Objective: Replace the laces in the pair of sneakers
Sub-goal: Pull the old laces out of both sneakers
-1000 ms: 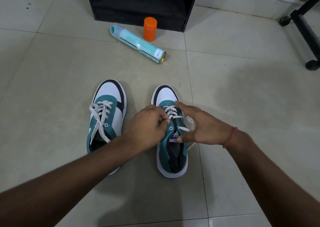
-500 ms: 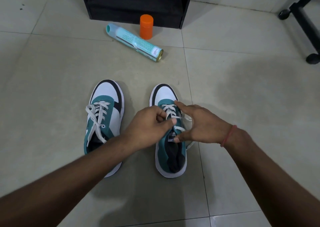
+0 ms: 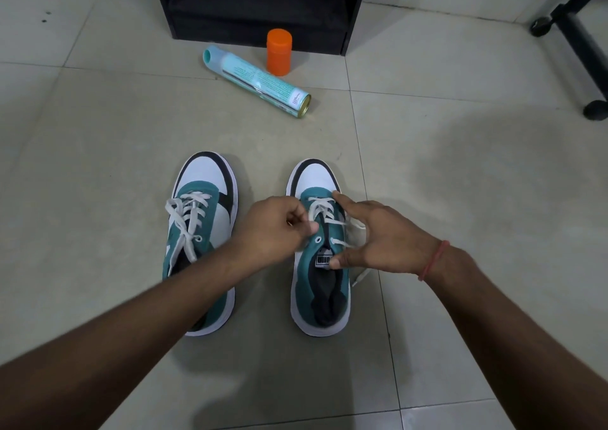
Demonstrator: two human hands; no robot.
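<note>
Two teal, white and black sneakers stand side by side on the tiled floor, toes pointing away. The left sneaker point(image 3: 200, 219) is laced with a white lace point(image 3: 186, 219). On the right sneaker point(image 3: 317, 291) the white lace point(image 3: 324, 211) is threaded only through the front eyelets, and a loose end trails at its right side. My left hand point(image 3: 276, 229) pinches this lace at the shoe's left eyelet row. My right hand point(image 3: 378, 235) spans the shoe, its forefinger on the front lacing and its thumb pressing on the tongue label.
A teal spray can point(image 3: 256, 81) lies on its side beyond the sneakers, beside an upright orange container point(image 3: 279, 51). Behind them stands a black open cabinet point(image 3: 260, 5). A black frame on castors point(image 3: 579, 41) is at the far right.
My left hand has drawn slightly left, away from the right hand, keeping its pinch on the lace. The right hand stays on the shoe.
</note>
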